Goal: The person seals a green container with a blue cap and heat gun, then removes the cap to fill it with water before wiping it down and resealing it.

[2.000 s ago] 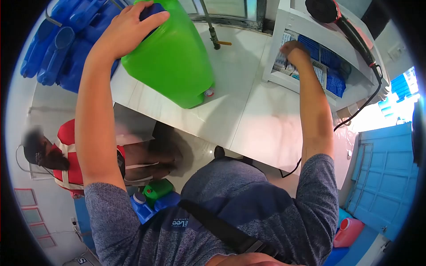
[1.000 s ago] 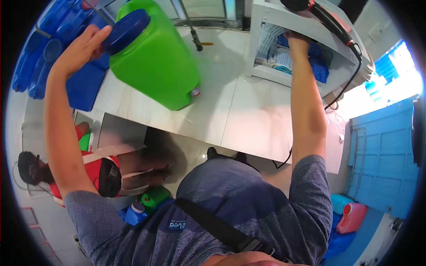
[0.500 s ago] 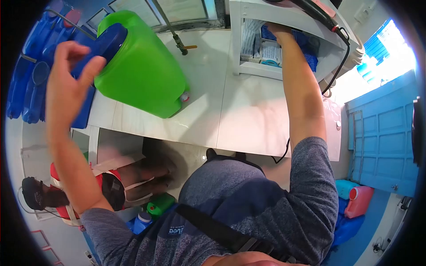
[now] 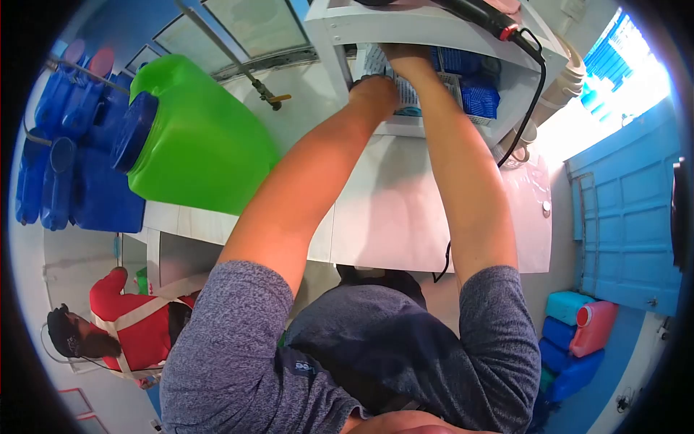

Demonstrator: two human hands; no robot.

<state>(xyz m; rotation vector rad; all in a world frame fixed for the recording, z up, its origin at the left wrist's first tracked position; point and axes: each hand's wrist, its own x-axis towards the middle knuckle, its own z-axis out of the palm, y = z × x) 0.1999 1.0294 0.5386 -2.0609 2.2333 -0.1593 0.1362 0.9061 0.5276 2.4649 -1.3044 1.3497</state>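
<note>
Both of my arms reach into the open shelf of a white cabinet (image 4: 336, 69) on the counter. My left hand (image 4: 377, 95) is at the left side of a white plastic basket (image 4: 455, 88), its fingers mostly hidden behind its back. Just above and to the right, my right hand (image 4: 406, 61) goes in under the cabinet top, its fingers out of sight. I cannot tell what either hand grips. White striped packets (image 4: 374, 58) lie beside the hands, and blue packets (image 4: 478, 98) fill the shelf's right part.
A large green jug (image 4: 206, 137) with a blue cap stands on the counter left of my arms, near a tap (image 4: 273, 100). Blue containers (image 4: 108, 184) crowd the far left. A black corded tool (image 4: 477, 18) lies on the cabinet. A person in red (image 4: 137, 329) is at lower left.
My left hand has moved right from beside the green jug into the shelf. My right hand stays in the shelf. The view has shifted, and the person in red is more upright.
</note>
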